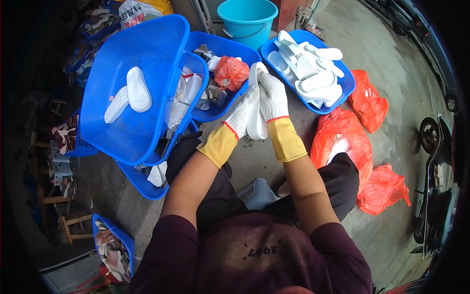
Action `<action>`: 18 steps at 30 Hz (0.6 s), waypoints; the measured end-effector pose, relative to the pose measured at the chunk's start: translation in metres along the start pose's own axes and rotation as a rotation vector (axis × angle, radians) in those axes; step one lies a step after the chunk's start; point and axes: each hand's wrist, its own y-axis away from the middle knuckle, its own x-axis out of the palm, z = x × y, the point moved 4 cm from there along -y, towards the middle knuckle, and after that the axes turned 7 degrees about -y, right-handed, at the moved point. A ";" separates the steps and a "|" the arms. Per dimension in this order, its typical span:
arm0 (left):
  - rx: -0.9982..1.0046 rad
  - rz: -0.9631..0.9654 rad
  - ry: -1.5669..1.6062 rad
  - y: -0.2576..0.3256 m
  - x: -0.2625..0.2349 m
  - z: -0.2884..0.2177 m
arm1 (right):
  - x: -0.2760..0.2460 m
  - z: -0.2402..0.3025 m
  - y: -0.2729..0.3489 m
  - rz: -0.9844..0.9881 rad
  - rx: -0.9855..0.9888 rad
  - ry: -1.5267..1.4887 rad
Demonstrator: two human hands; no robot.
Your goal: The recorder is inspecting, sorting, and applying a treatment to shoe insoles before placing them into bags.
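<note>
Both my hands wear white knit gloves with yellow cuffs. Between them is a long white slipper (257,128), held upright in front of me. My left hand (245,109) grips its left side, and my right hand (273,98) closes round the right side near the top. Two white slippers (139,90) lie in the large tilted blue tub (110,54) on my left, one turned to show a textured face. Ahead to the right, a blue basin (345,82) is heaped with several white slippers (318,81).
Behind the tilted tub, a blue basin (196,40) holds a red plastic bag (231,72) and striped pieces. A turquoise bucket (247,22) stands at the back. Red plastic bags (342,132) lie by my right knee. Far right are parked motorbikes (435,186); a wooden stool (73,225) stands left.
</note>
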 end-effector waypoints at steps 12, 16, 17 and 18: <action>0.032 0.056 0.311 -0.017 -0.039 -0.011 | 0.004 0.068 0.070 0.015 0.326 -0.221; -0.063 0.027 0.184 -0.014 -0.034 -0.005 | -0.002 0.039 0.091 0.113 0.154 0.118; -0.027 -0.022 0.128 -0.010 -0.037 -0.001 | 0.001 0.035 0.085 0.188 0.082 0.305; 0.020 0.067 0.028 0.013 0.012 -0.010 | -0.007 0.022 0.080 0.091 0.076 0.352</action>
